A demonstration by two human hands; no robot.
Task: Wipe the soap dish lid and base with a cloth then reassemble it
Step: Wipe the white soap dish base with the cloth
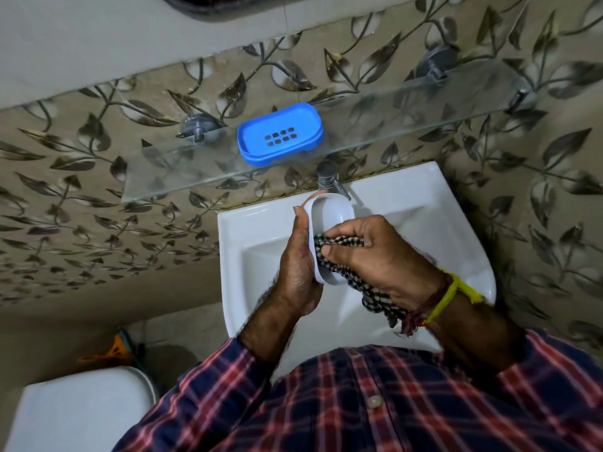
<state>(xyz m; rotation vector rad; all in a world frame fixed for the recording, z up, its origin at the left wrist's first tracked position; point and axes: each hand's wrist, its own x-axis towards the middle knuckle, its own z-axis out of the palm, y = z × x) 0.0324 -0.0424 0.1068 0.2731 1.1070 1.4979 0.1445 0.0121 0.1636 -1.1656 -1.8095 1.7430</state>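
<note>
- Looking down through the head camera, I see my left hand point(298, 259) gripping the white soap dish lid point(329, 223) along its left edge, palm against the rim, fingers wrapped behind it where I cannot see them; the hollow side faces up and to 3 o'clock.
- My right hand point(378, 256) is curled round a bunched checked cloth point(339, 244), thumb and fingers pinching it and pressing it into the lid's hollow near its lower end; the rest of the cloth hangs down under my wrist toward 5 o'clock.
- At 12 o'clock from my hands, the blue soap dish base point(280, 135) sits flat on a glass shelf point(408, 125), well apart from the lid, drain slots up.
- Both hands work above a white washbasin point(424, 203), its tap point(329, 181) just beyond the lid's top end.
- Leaf-patterned tiles point(81, 197) cover the wall; a white toilet cistern point(78, 415) stands at 8 o'clock.
</note>
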